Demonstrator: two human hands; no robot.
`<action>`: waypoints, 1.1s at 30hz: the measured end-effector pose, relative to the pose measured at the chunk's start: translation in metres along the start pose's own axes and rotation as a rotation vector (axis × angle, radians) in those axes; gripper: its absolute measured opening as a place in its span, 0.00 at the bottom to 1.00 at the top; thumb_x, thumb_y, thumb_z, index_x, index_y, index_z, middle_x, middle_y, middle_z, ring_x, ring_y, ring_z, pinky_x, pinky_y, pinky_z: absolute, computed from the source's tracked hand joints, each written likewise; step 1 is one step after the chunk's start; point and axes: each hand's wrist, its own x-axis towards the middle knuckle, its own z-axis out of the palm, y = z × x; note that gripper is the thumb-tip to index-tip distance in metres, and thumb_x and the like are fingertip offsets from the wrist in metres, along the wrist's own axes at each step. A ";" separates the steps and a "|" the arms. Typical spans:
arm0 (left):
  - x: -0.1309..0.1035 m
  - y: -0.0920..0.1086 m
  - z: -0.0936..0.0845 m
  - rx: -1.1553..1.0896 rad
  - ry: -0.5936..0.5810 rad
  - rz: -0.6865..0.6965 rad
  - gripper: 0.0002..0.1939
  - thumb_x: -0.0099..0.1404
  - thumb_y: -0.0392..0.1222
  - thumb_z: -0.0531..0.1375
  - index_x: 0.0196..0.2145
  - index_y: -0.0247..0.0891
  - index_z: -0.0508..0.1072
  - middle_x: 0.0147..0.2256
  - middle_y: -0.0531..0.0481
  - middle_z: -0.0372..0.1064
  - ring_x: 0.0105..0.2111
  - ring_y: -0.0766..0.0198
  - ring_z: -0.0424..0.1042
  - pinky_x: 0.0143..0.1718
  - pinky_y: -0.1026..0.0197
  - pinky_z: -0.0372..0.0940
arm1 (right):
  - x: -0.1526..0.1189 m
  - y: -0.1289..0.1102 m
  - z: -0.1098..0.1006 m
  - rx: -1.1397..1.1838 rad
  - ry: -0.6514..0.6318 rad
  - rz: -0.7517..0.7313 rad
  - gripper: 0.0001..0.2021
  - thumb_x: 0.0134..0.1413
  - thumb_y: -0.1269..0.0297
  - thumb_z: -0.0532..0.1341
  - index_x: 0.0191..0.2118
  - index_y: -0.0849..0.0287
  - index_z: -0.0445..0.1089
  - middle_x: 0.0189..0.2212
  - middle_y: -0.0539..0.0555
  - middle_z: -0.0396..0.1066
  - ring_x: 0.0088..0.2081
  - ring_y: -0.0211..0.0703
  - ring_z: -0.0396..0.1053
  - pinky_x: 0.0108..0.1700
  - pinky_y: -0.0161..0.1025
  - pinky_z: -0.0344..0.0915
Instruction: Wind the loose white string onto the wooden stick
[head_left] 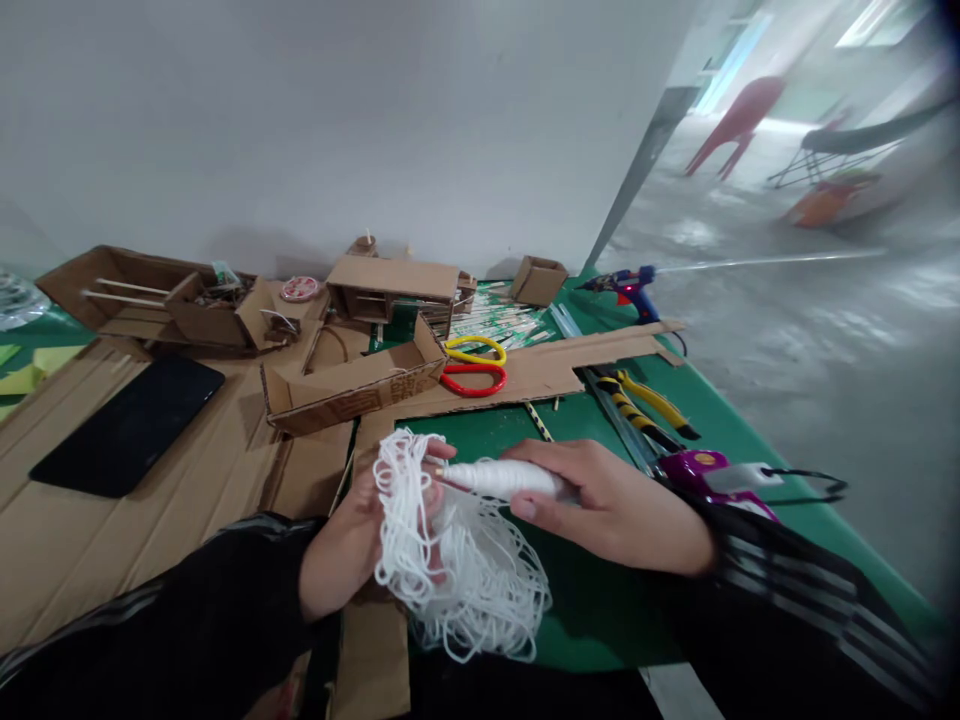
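Note:
A loose tangle of white string (480, 580) hangs over my left hand (360, 530) and droops toward the table's near edge. The fingers of that hand are curled among the loops, partly hidden by them. My right hand (600, 500) is wrapped around a white spool of wound string (495, 478), thumb below and fingers above. The spool lies sideways, and its thin tip points left to the fingers of my left hand. Just beyond the hands is a pair of scissors with one yellow and one red handle (474, 380).
Cardboard boxes (352, 385) and a cardboard strip (540, 365) lie across the green table (615, 620). A black tablet-like slab (127, 425) rests at left. On the right are yellow-black pliers (645, 400), a blue glue gun (630, 287) and a purple device (701, 475). Thin sticks (495, 320) lie behind.

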 end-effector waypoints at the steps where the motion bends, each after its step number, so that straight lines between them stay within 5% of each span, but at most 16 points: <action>1: 0.001 -0.003 0.001 0.029 -0.005 0.032 0.23 0.55 0.49 0.66 0.46 0.43 0.66 0.22 0.57 0.65 0.16 0.70 0.64 0.19 0.67 0.63 | 0.000 -0.001 0.000 -0.060 0.004 0.003 0.16 0.60 0.53 0.56 0.43 0.60 0.69 0.30 0.52 0.69 0.27 0.37 0.62 0.28 0.33 0.54; 5: 0.002 -0.007 0.004 0.223 0.026 0.092 0.22 0.54 0.41 0.67 0.45 0.42 0.66 0.33 0.52 0.69 0.26 0.67 0.68 0.29 0.65 0.66 | 0.002 -0.005 0.004 -0.205 -0.025 -0.019 0.16 0.61 0.53 0.54 0.42 0.59 0.70 0.31 0.54 0.71 0.29 0.40 0.65 0.30 0.34 0.55; 9: 0.002 0.006 0.011 0.693 0.045 0.182 0.19 0.54 0.38 0.66 0.44 0.41 0.68 0.40 0.48 0.71 0.38 0.57 0.71 0.39 0.60 0.65 | 0.004 -0.010 0.010 -0.272 -0.080 -0.048 0.17 0.62 0.52 0.52 0.42 0.59 0.69 0.31 0.55 0.72 0.29 0.41 0.67 0.30 0.34 0.54; 13: 0.003 0.022 0.019 1.186 -0.039 0.283 0.10 0.55 0.40 0.62 0.37 0.40 0.71 0.34 0.48 0.74 0.33 0.54 0.71 0.32 0.59 0.60 | 0.006 -0.011 0.014 -0.283 -0.073 -0.079 0.22 0.59 0.45 0.51 0.37 0.60 0.67 0.27 0.55 0.70 0.25 0.41 0.64 0.28 0.35 0.51; 18: 0.010 0.028 0.027 1.483 0.005 0.345 0.09 0.53 0.43 0.62 0.34 0.41 0.70 0.29 0.46 0.74 0.28 0.50 0.71 0.27 0.58 0.55 | 0.008 -0.010 0.020 -0.232 -0.002 0.000 0.29 0.51 0.33 0.50 0.33 0.59 0.67 0.24 0.53 0.69 0.23 0.41 0.63 0.26 0.35 0.49; 21: 0.013 0.025 0.029 1.573 -0.004 0.357 0.09 0.53 0.42 0.61 0.34 0.41 0.70 0.27 0.45 0.73 0.27 0.48 0.72 0.28 0.57 0.54 | 0.009 -0.013 0.025 -0.256 0.069 0.074 0.25 0.51 0.37 0.55 0.30 0.59 0.65 0.22 0.51 0.67 0.21 0.37 0.59 0.25 0.35 0.46; 25: 0.015 0.022 0.027 1.548 -0.020 0.379 0.09 0.55 0.38 0.59 0.36 0.42 0.70 0.29 0.46 0.73 0.30 0.47 0.72 0.31 0.56 0.56 | 0.010 -0.015 0.029 -0.223 0.129 0.089 0.15 0.61 0.53 0.51 0.30 0.58 0.62 0.20 0.49 0.64 0.20 0.35 0.57 0.25 0.35 0.46; 33: 0.006 0.034 0.011 1.324 -0.040 0.363 0.13 0.61 0.51 0.59 0.43 0.47 0.70 0.36 0.52 0.74 0.34 0.53 0.71 0.32 0.61 0.54 | 0.006 -0.006 0.021 -0.167 0.249 0.059 0.12 0.61 0.68 0.48 0.25 0.57 0.55 0.22 0.47 0.60 0.23 0.34 0.54 0.27 0.35 0.49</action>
